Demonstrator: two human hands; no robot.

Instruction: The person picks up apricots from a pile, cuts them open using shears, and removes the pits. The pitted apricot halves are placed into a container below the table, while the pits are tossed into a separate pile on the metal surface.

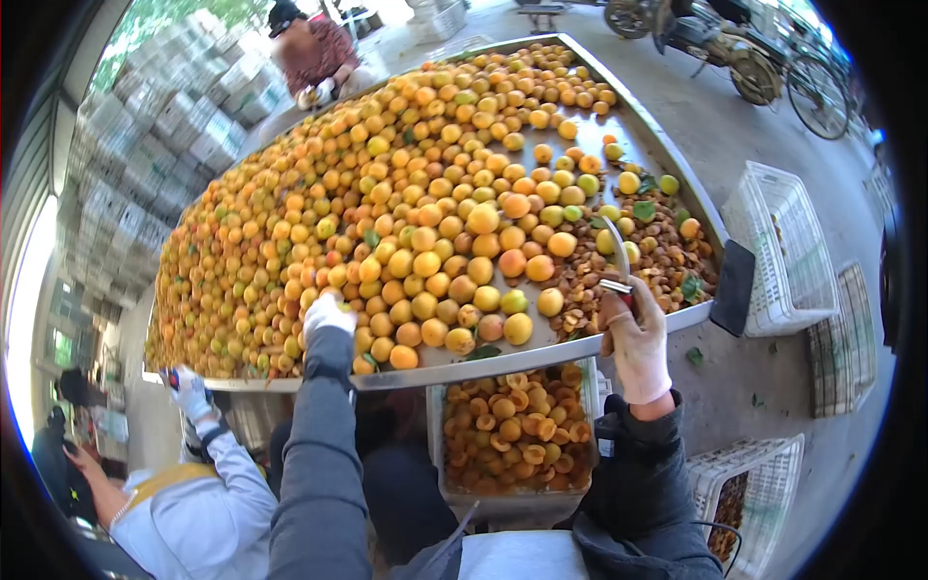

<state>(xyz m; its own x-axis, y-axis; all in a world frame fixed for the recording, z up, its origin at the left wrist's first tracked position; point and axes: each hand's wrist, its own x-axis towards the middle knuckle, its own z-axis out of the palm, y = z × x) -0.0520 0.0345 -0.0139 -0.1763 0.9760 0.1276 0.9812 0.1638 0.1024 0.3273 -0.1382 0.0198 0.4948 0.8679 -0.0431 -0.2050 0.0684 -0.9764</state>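
Observation:
My left hand (329, 316), in a white glove, reaches into the heap of apricots (387, 232) near the table's front edge. Its fingers are blurred and partly hidden, so its grip is unclear. In my right hand (635, 338), also gloved, is a knife (619, 253) with its curved blade pointing up, over the front right of the table. Beside the blade lies a pile of pits and brown pieces (580, 290). Below the table edge, between my arms, a bin (437, 435) holds halved apricots (517, 425).
A dark phone-like slab (733, 288) stands at the table's right corner. White crates (788, 251) are on the floor at right. A co-worker's gloved hand (191, 394) is at left, and another person (314, 53) is across the table. Stacked boxes (145, 145) stand behind.

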